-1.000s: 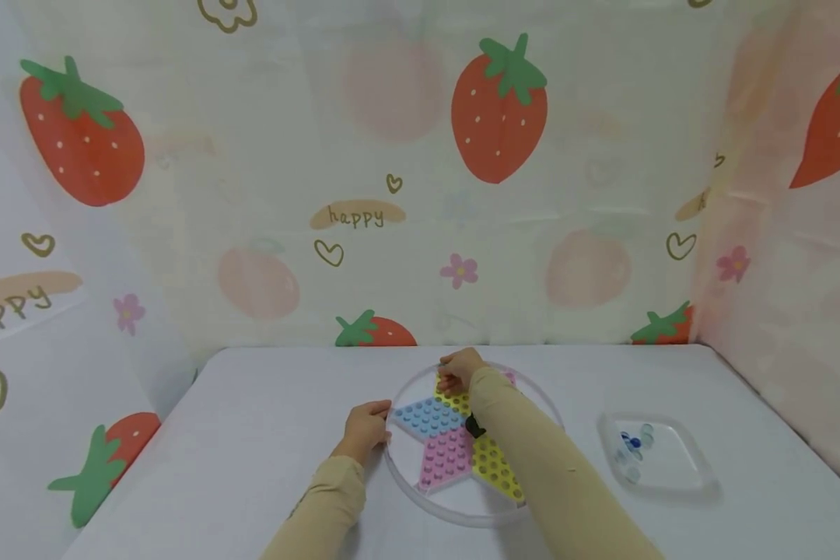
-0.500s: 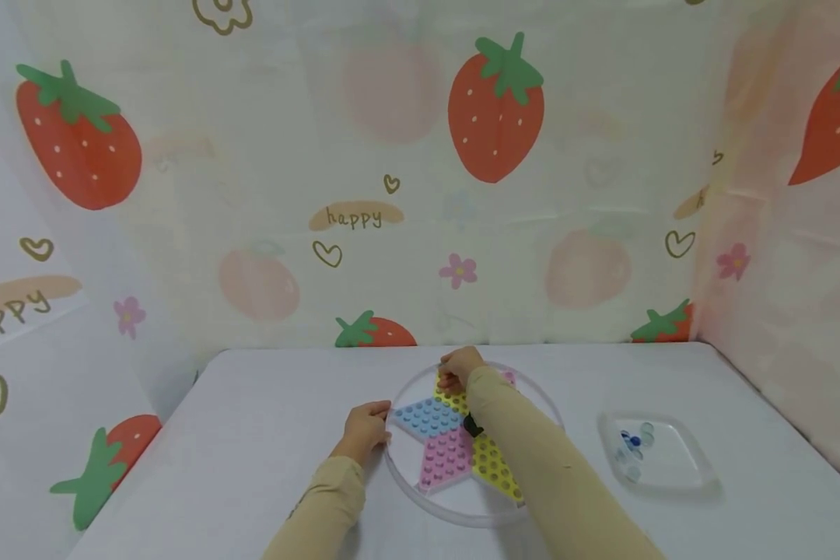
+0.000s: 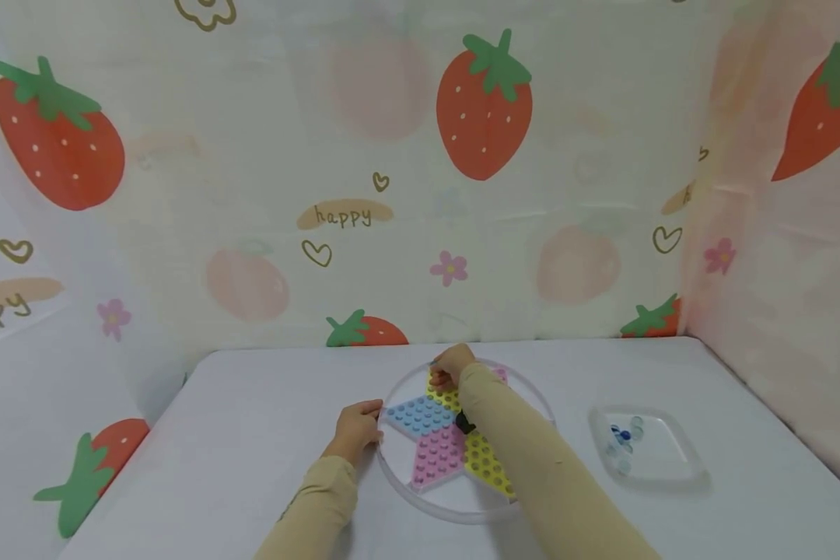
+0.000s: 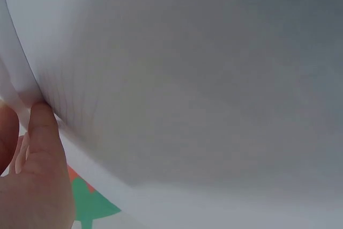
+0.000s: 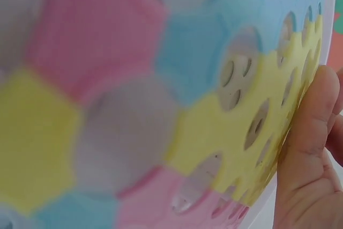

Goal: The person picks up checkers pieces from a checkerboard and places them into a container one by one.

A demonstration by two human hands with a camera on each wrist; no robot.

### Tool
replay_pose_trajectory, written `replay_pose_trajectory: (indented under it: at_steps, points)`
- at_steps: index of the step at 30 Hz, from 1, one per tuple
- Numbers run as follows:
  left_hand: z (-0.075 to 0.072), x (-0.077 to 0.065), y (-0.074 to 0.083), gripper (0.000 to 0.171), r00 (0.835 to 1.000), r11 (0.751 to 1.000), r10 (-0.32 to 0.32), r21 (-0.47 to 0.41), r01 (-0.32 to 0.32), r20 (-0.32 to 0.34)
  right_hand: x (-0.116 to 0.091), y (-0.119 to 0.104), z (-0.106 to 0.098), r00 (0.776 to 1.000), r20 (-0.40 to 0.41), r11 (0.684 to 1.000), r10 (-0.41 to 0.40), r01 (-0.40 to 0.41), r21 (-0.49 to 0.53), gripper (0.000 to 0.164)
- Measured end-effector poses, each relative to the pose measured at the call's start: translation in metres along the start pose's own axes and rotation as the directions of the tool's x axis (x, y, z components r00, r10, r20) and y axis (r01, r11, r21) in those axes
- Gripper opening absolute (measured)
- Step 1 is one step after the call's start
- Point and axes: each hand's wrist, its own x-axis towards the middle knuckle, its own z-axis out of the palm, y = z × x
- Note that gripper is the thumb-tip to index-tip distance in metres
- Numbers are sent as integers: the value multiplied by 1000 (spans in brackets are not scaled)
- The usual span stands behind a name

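A round Chinese checkers board [image 3: 439, 457] with a clear rim and pink, yellow and blue star points lies on the white table. My left hand [image 3: 354, 429] rests against the left side of its rim, fingers touching the edge; in the left wrist view a straight finger [image 4: 44, 132] meets the rim. Over the far yellow point is my right hand [image 3: 453, 367], its fingers bent down to the holes. The right wrist view has the thumb [image 5: 316, 116] along the yellow section; I cannot tell what lies between the fingertips. My right forearm covers part of the board.
To the right of the board stands a shallow clear tray [image 3: 661, 478] with several blue and clear glass marbles [image 3: 625, 435] gathered at its left side. A strawberry-print cloth [image 3: 406, 257] hangs behind the table and at its sides.
The head view has turned slightly right, so the scene sits further left. Both hands keep their places on the board, and the marbles have not visibly moved.
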Motion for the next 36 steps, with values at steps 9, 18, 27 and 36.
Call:
replay_pose_trajectory:
  at_steps: [9, 18, 27, 36]
  points:
    - [-2, -3, -1, 55, 1000, 999, 22, -28, -21, 22, -15, -3, -8, 1000, 2, 999, 4, -5, 42, 28]
    - [-2, 6, -5, 57, 999, 999, 38, -30, -37, 33, -1, 3, -26, 993, 111, 997, -44, 38, 60, 24]
    - [1, -2, -7, 54, 998, 999, 46, -9, -46, 35, -68, -14, -38, 984, 174, 995, -47, 32, 91, 33]
    - [-2, -5, 1, 56, 999, 999, 44, -4, -44, 28, -79, -19, -45, 985, 155, 991, -79, 61, 117, 31]
